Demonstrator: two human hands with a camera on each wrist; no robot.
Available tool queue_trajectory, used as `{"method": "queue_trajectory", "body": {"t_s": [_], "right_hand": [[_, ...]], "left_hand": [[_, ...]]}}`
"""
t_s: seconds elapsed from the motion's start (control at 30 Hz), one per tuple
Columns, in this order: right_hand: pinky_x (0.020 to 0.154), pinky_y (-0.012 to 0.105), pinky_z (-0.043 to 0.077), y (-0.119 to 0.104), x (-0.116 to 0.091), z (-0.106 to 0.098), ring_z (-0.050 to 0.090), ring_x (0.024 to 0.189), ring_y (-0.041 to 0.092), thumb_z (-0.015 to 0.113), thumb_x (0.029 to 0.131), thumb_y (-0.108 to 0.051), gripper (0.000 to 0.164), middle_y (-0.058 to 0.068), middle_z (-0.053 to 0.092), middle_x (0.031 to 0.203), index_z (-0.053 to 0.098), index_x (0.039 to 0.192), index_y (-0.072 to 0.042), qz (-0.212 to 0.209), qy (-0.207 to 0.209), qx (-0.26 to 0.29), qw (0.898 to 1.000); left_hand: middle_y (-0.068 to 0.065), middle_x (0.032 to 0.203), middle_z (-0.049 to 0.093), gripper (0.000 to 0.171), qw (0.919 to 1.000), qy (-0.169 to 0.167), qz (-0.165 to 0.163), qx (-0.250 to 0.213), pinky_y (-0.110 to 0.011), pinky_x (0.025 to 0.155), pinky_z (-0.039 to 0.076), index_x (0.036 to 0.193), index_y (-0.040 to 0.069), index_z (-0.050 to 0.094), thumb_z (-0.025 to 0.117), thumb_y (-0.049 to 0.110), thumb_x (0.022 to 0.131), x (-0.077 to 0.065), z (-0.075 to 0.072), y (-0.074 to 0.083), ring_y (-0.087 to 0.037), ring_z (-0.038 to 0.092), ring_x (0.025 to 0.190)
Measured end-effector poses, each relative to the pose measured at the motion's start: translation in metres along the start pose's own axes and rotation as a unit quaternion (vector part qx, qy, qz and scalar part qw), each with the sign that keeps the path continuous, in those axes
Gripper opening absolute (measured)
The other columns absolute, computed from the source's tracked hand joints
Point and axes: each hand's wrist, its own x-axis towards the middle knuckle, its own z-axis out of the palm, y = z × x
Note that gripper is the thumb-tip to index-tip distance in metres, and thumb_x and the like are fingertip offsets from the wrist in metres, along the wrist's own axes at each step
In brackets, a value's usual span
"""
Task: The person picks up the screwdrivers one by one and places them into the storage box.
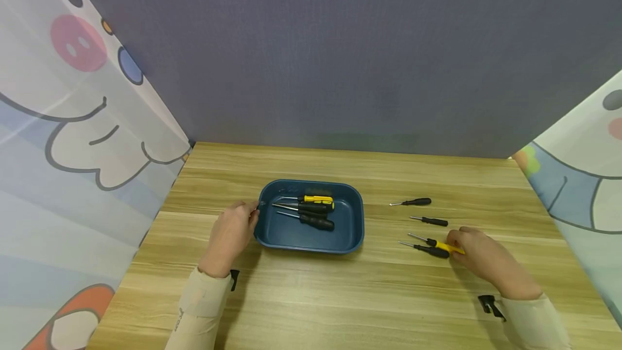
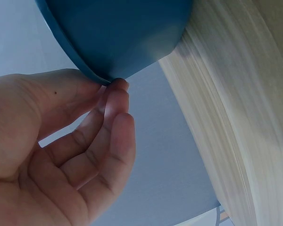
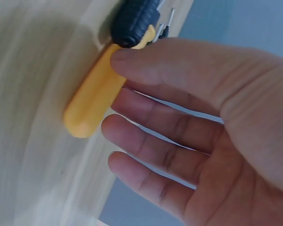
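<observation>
My left hand (image 1: 232,235) pinches the left rim of a dark blue tray (image 1: 311,249) between thumb and fingertips; the left wrist view shows this pinch close up. Several screwdrivers lie in the tray, one with a yellow handle (image 1: 318,199) and others with black handles (image 1: 317,223). To the right, my right hand (image 1: 478,253) pinches the yellow handle of a screwdriver (image 3: 92,101) with thumb and index finger, its other fingers loosely bent. A black-handled screwdriver (image 1: 434,251) lies right against it, its handle end close to my thumb in the right wrist view.
Two more black screwdrivers, a farther one (image 1: 419,201) and a nearer one (image 1: 434,221), lie on the wooden table (image 1: 340,307) beyond my right hand. A grey panel (image 1: 311,58) stands along the back edge, with cartoon-printed curtains (image 1: 73,188) at the sides.
</observation>
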Motion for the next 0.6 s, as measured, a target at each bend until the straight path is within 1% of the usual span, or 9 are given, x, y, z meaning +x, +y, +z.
{"method": "queue_trajectory", "body": {"t_s": [0.27, 0.43, 0.6], "right_hand": [[0.059, 0.033, 0.050, 0.0026, 0.0016, 0.0039, 0.053, 0.069, 0.009, 0.082, 0.078, 0.000, 0.021, -0.004, 0.057, 0.081, 0.067, 0.087, -0.011, 0.004, 0.000, 0.006, 1.000], [0.057, 0.031, 0.049, 0.0034, 0.0021, 0.0046, 0.052, 0.068, 0.008, 0.081, 0.078, 0.001, 0.020, -0.004, 0.056, 0.081, 0.067, 0.086, -0.011, -0.003, 0.002, 0.009, 1.000], [0.055, 0.031, 0.048, 0.0027, 0.0034, 0.0038, 0.051, 0.066, 0.008, 0.081, 0.077, 0.002, 0.021, -0.004, 0.056, 0.079, 0.066, 0.085, -0.011, -0.010, 0.015, 0.007, 1.000]], "left_hand": [[-0.017, 0.088, 0.068, 0.020, 1.0000, 0.001, 0.002, 0.000, -0.038, 0.055, 0.055, 0.109, -0.006, 0.074, 0.070, 0.003, 0.093, 0.0002, 0.0009, -0.0007, -0.024, 0.065, 0.065], [-0.017, 0.088, 0.068, 0.019, 1.0000, -0.001, 0.001, 0.001, -0.038, 0.055, 0.055, 0.109, -0.006, 0.074, 0.070, 0.002, 0.092, 0.0000, 0.0003, -0.0004, -0.024, 0.065, 0.066], [-0.016, 0.087, 0.068, 0.019, 1.0000, -0.002, 0.001, 0.003, -0.039, 0.056, 0.055, 0.109, -0.006, 0.074, 0.070, 0.002, 0.092, 0.0006, 0.0002, -0.0001, -0.025, 0.065, 0.066]]}}
